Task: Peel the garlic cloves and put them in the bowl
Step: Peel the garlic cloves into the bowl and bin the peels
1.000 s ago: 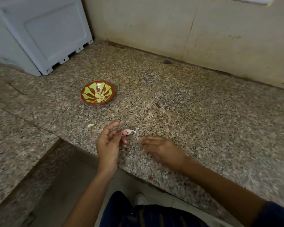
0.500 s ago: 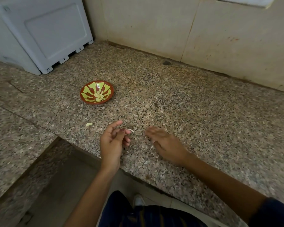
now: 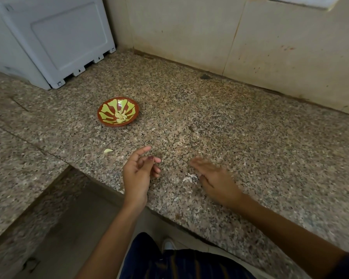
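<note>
loose clove just left of cupped left hand, flat right hand beside peel

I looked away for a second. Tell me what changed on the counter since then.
The white garlic peel left the left hand and now lies on the granite counter by the right hand, whose fingers straightened. The bowl with peeled cloves and the loose clove stayed put.
</note>
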